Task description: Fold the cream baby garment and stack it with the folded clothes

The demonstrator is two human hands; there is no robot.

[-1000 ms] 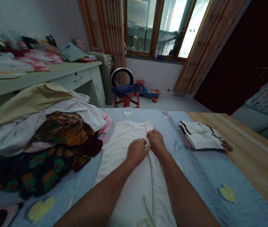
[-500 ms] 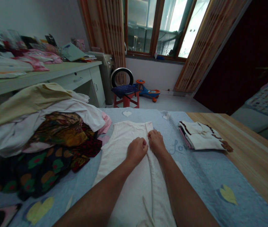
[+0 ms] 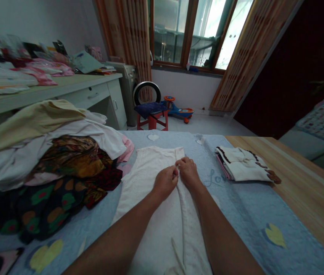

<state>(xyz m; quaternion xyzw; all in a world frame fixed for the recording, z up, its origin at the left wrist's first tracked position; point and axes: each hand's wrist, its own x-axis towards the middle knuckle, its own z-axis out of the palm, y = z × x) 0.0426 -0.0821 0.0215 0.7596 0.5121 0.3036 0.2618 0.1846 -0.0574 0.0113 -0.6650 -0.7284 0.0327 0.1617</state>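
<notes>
Pinching a white sleeveless top [image 3: 147, 194], left hand [image 3: 165, 182] and right hand [image 3: 188, 172] meet, forearms [image 3: 127, 229] angled inward.

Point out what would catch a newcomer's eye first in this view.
Two bare forearms run up the middle, the left hand and right hand meeting at a long fold of a white garment spread on a blue printed cover. Left of them rises a large heap of mixed clothes, while on the right lies a neatly folded white garment with dark trim. Beyond, a blue ride-on toy sits on the floor below the window.
</notes>
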